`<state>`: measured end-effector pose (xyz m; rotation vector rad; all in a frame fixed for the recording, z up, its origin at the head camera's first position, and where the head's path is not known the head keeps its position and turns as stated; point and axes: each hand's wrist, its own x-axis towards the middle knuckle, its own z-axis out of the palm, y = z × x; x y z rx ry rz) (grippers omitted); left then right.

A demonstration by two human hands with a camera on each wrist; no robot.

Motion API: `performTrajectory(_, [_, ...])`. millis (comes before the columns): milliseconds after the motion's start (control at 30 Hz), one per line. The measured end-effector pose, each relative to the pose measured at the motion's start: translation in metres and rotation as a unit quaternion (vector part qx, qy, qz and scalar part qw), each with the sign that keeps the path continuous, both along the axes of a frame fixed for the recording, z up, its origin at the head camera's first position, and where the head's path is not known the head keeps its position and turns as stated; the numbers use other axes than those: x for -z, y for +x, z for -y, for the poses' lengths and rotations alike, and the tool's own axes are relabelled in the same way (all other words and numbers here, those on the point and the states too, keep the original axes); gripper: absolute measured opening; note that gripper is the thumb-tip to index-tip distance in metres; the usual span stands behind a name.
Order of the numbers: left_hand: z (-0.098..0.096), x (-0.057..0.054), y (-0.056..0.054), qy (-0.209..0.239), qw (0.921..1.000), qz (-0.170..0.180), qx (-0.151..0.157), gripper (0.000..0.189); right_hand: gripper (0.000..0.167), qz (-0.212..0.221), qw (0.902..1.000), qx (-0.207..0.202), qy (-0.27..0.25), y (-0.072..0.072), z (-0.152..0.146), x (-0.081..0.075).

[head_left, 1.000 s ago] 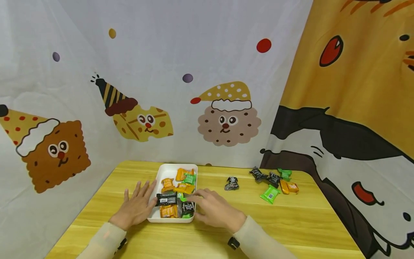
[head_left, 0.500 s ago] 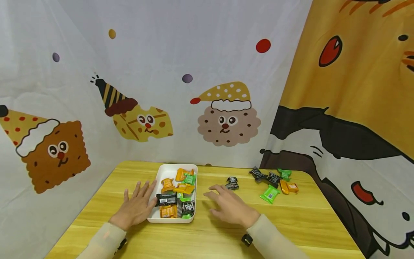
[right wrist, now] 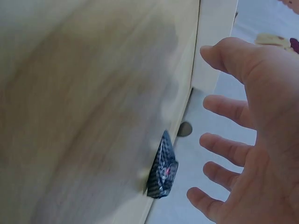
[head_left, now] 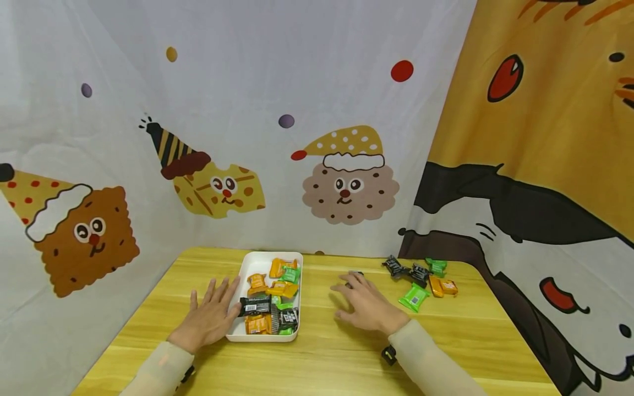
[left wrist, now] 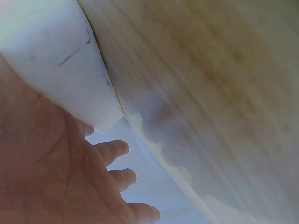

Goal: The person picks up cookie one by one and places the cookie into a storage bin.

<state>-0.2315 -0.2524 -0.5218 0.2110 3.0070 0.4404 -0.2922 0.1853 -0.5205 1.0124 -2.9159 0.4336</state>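
Note:
My left hand (head_left: 209,313) lies with spread fingers against the left wall of a white tray (head_left: 252,266). In the left wrist view its thumb side meets the tray's outer wall (left wrist: 65,65). The tray bears several small wrapped candies, such as an orange-wrapped candy (head_left: 257,324) and a black-wrapped candy (head_left: 256,306). My right hand (head_left: 370,303) hovers over the table with fingers spread, holding nothing. Its fingers partly cover a single black-wrapped candy in the head view. In the right wrist view that black-wrapped candy (right wrist: 163,171) stands out on the table, apart from the fingertips.
On the yellow wood-grain table (head_left: 317,366), a loose group lies at the back right: black-wrapped candies (head_left: 394,267), a light green candy (head_left: 414,297), a darker green candy (head_left: 436,267) and orange candies (head_left: 443,286). A printed cloth (head_left: 317,71) hangs behind the table.
My right hand has moved from the tray's right side rightward to the single black-wrapped candy, now partly covering it. The left hand stays at the tray.

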Motion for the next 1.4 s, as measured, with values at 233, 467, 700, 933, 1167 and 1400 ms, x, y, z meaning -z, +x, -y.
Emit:
performTrajectory(233, [0.002,0.002,0.0,0.008,1.0,0.002,-0.003,0.076,0.058,0.006,0.9998,0.016,-0.008,-0.015,-0.008,0.002])
performTrajectory(467, [0.002,0.001,0.0,0.004,1.0,0.0,-0.001,0.076,0.05,0.027,0.9993,0.024,-0.009,-0.028,-0.015,0.004])
performTrajectory(700, [0.0,0.0,0.0,-0.002,1.0,-0.002,-0.001,0.077,0.044,0.042,0.9988,0.01,-0.024,-0.035,-0.018,0.005])
performTrajectory(933, [-0.001,0.0,0.001,0.002,1.0,-0.001,0.0,0.077,0.039,0.018,0.9993,0.009,-0.033,-0.04,-0.016,0.009])
performTrajectory(1167, [-0.001,-0.001,0.002,-0.001,1.0,-0.002,0.001,0.077,0.036,0.011,0.9996,0.016,-0.022,-0.042,-0.014,0.01])
performTrajectory(1400, [-0.001,-0.001,0.002,0.0,1.0,-0.003,0.0,0.077,0.036,0.008,0.9997,0.021,-0.009,-0.046,-0.012,0.013])
